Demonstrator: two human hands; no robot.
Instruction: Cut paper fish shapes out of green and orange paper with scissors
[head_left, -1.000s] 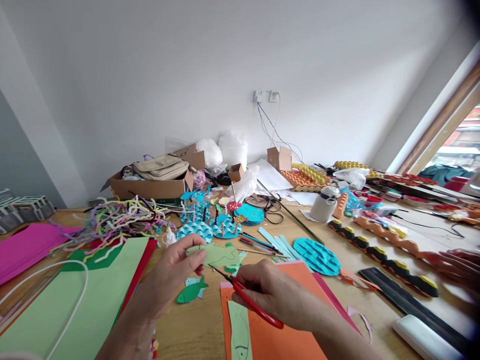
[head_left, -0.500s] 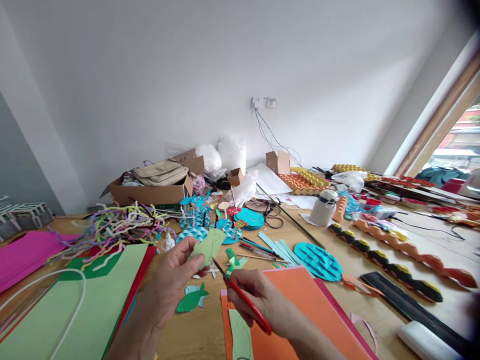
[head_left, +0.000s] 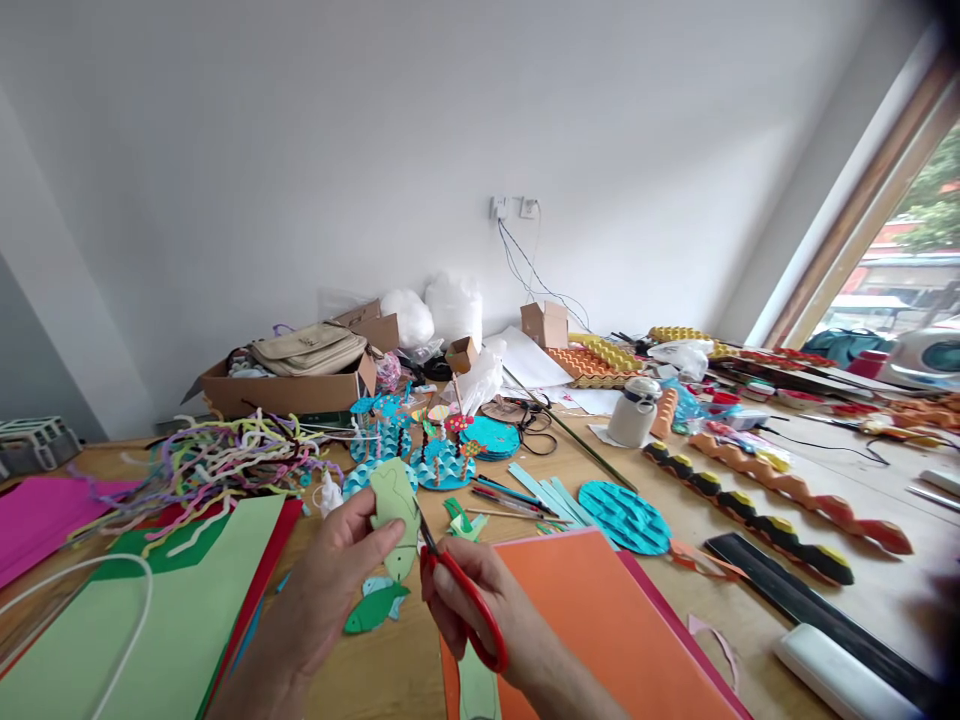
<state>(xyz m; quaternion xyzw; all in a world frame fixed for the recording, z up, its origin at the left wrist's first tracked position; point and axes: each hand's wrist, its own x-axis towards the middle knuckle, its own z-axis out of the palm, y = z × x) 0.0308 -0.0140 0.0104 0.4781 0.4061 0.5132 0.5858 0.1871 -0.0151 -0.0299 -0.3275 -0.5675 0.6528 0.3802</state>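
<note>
Light green paper piece [head_left: 390, 500] with drawn outlines: pinched between thumb and fingers of the left hand [head_left: 330, 575], raised above the tabletop [head_left: 375, 668] toward its near edge. Red-handled scissors [head_left: 492, 625]: gripped in the fingers of the right hand [head_left: 517, 630], blades at the paper's right side; contact cannot be confirmed. Dark green fish [head_left: 371, 610]: on the tabletop. Orange sheet [head_left: 585, 610]: right of the fish, toward the near edge.

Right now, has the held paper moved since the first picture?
Yes. Relative to the dark green fish, the held paper has swung left and turned from sideways to upright.
</note>
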